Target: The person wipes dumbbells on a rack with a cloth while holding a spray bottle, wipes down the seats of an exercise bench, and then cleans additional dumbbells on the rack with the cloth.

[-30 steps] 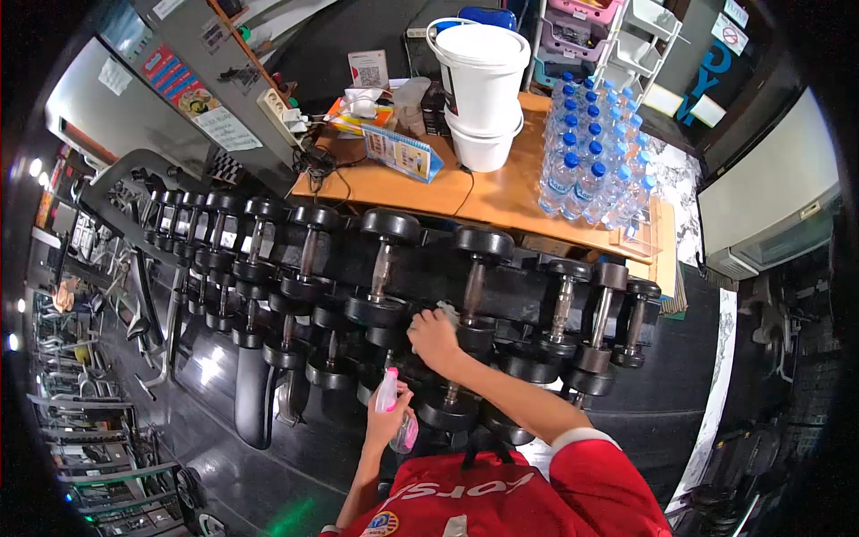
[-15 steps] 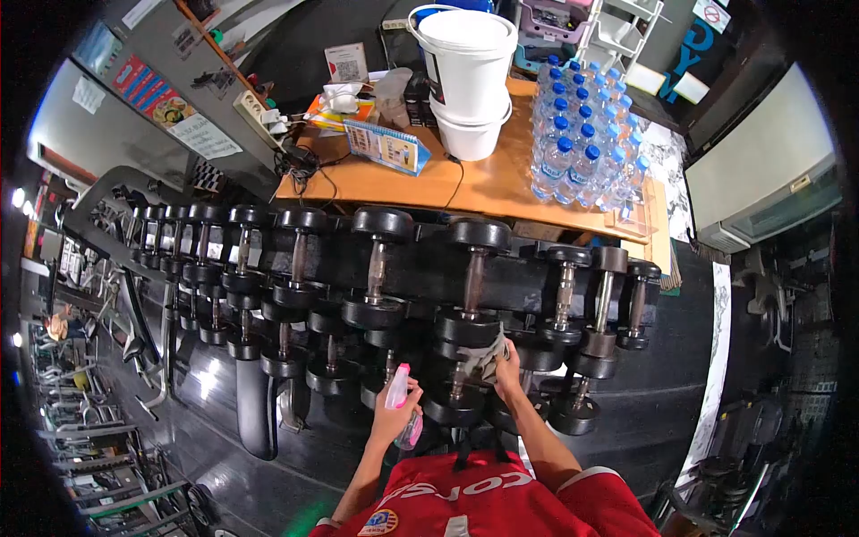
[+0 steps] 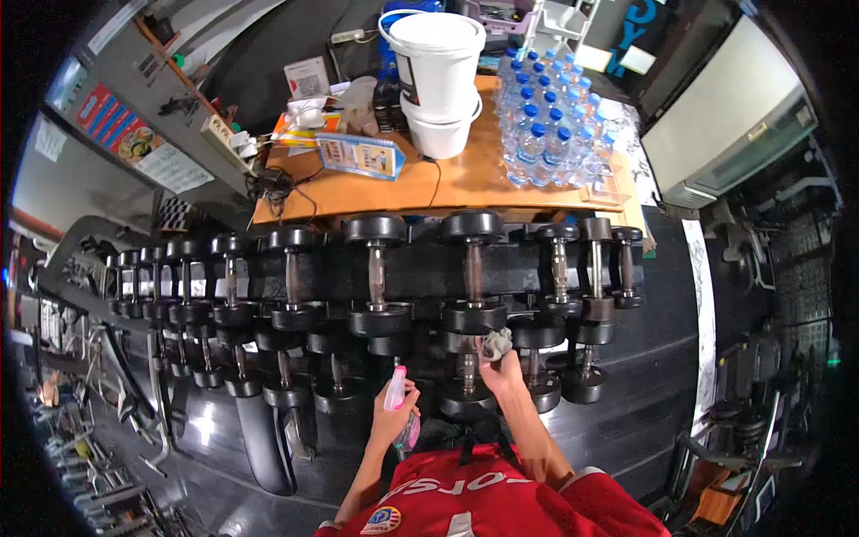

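Observation:
My left hand is wrapped around a spray bottle with a pink and white top, held upright before my red shirt. In my right hand is a bunched grey cloth, gripped just below the front end of a black dumbbell on the upper rack row. Close to the left of that hand is a lower-row dumbbell with a metal handle; whether the hand touches it I cannot tell. Another upper-row dumbbell stands to the left.
A long dumbbell rack spans the view. Behind it, a wooden desk bears stacked white buckets, water bottles and a desk calendar. A padded bench stands at lower left.
My view has shifted somewhat. The right hand has drawn the cloth off the dumbbell's front end and bunched it more tightly. My left hand keeps its grip on the spray bottle.

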